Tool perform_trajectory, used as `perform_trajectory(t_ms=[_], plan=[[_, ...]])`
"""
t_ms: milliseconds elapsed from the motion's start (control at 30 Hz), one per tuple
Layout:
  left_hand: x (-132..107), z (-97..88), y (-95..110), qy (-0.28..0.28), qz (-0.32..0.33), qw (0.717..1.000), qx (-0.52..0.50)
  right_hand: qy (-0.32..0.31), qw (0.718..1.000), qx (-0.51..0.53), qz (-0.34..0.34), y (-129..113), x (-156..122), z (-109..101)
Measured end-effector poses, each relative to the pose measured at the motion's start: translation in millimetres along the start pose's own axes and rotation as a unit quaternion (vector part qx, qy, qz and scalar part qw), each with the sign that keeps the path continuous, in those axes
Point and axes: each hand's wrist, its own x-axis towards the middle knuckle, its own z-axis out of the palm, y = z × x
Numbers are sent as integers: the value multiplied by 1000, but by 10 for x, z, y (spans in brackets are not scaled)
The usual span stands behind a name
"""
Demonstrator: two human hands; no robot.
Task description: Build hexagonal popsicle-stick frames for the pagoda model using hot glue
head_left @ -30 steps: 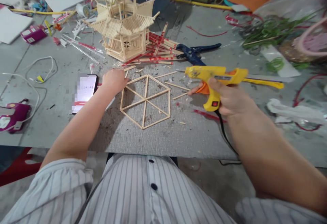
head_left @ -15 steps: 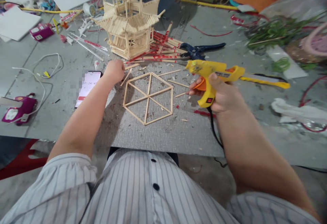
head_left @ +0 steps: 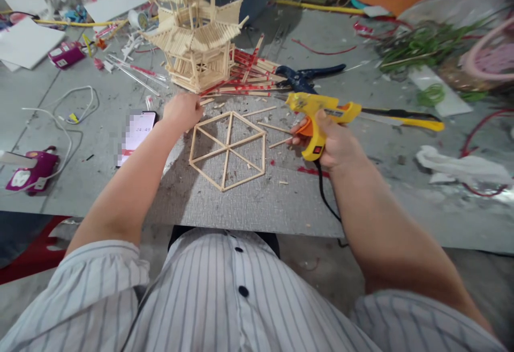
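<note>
My left hand (head_left: 182, 112) is closed near the upper left corner of a flat hexagonal stick frame (head_left: 227, 147); its fingertips are bent down at the table among short sticks, and what they pinch is hidden. The frame lies on the table, with spokes meeting in its middle. To its right, my right hand (head_left: 339, 143) grips a yellow hot glue gun (head_left: 321, 107), fingers around the orange trigger, nozzle pointing left above the table. Loose thin sticks (head_left: 275, 126) lie between the frame and the gun. Behind stands a pagoda model (head_left: 196, 36) built of sticks.
Red-marked sticks (head_left: 257, 71) and dark blue pliers (head_left: 299, 77) lie behind the glue gun. A phone (head_left: 138, 135) rests by my left forearm. Purple devices (head_left: 34, 170) with a white cable sit at left. Green stems (head_left: 429, 47) and white tissue (head_left: 458, 165) are at right.
My left hand has shifted slightly right, closer to the frame, and now covers most of a short stick that was visible. The glue gun stays in my right hand; the whole view has shifted slightly.
</note>
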Motion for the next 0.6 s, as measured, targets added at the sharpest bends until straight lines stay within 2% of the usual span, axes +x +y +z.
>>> perform_trajectory(t_ms=[200, 300, 367, 467, 600], plan=[[345, 30, 36, -52, -24, 997, 57, -15, 1000, -1, -1, 18, -5, -4], [426, -29, 95, -91, -28, 992, 79, -36, 999, 2, 17, -5, 5, -13], [439, -86, 137, -98, -34, 991, 84, -54, 998, 3, 27, -26, 9, -20], [419, -205, 186, -64, -45, 996, 40, -67, 997, 11, 24, -60, -2, -17], [254, -417, 203, 28, -43, 993, -104, -72, 997, 21, 16, -83, -18, -19]])
